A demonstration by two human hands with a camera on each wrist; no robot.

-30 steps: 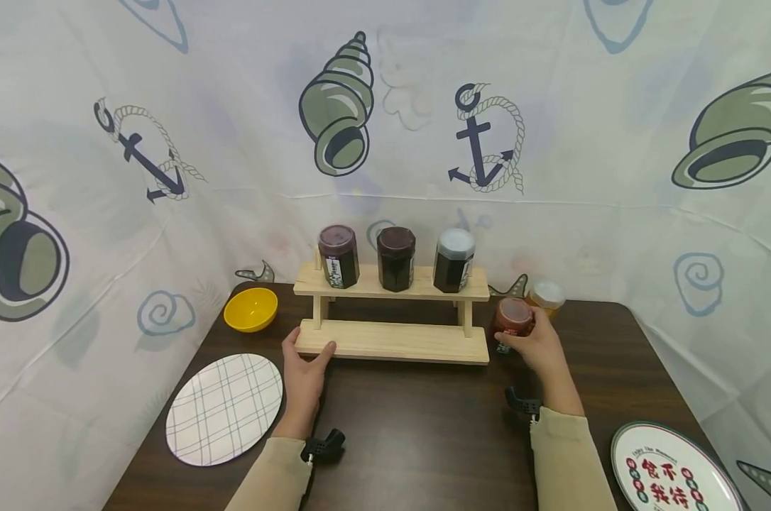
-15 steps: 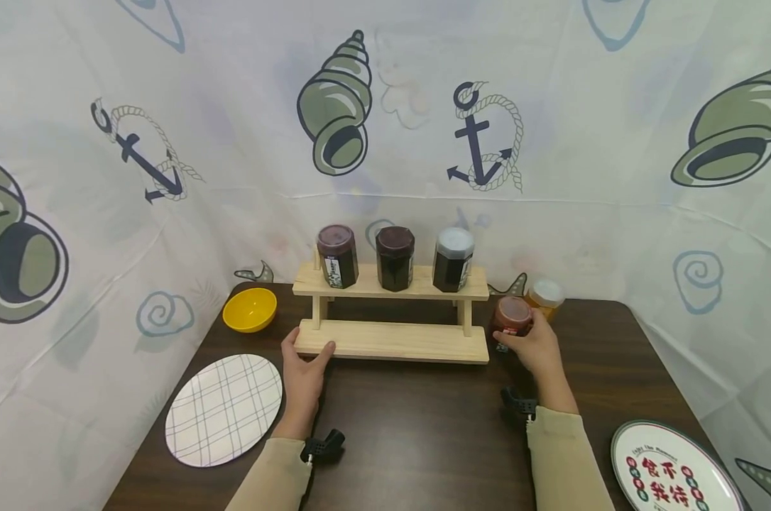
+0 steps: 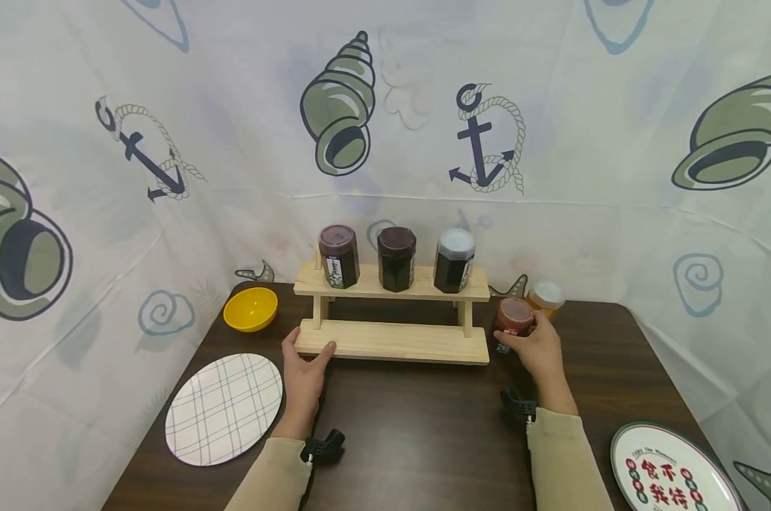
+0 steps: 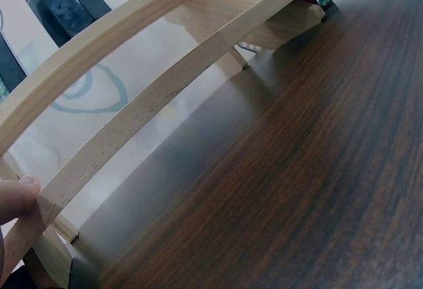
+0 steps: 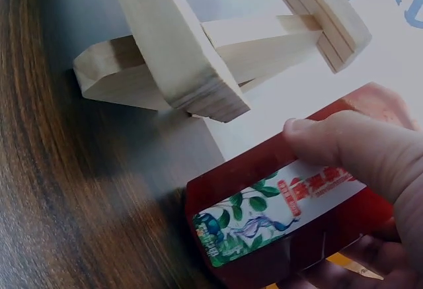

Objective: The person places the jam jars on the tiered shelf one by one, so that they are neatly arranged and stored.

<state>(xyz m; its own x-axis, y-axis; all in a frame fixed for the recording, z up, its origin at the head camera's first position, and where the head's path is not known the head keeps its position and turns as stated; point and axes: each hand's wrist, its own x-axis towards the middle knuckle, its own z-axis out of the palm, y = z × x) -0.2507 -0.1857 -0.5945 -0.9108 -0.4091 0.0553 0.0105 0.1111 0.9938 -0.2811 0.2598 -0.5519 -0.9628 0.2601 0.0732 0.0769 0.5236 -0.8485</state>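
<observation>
My right hand (image 3: 539,355) grips the red jar (image 3: 513,316), right of centre in the head view, and the right wrist view gives me the thumb pressed along its side with fingers wrapped beneath. The jar looks upright from above, though I cannot tell whether its base touches the desk (image 3: 417,433). My left hand (image 3: 304,387) holds the left end of the lower shelf (image 3: 392,341) of the wooden stand (image 3: 366,285), thumb on the front edge.

The relation I watch is jar to shelf: the jar is just beyond the shelf's right end, near it, and the right wrist view shows me a gap between them. The shelf's long axis runs across the frame, while the jar's own axis stands up from the desk. Of my two hands, the right is the nearer to that end; the left is at the far one.

Three dark jars (image 3: 396,259) line the upper tier. An amber jar (image 3: 547,297) with a white lid sits close behind the red one. I also see a yellow bowl (image 3: 250,311) at left, with a checked plate (image 3: 224,410) below it in the frame, and a lettered plate (image 3: 673,468) at lower right.
</observation>
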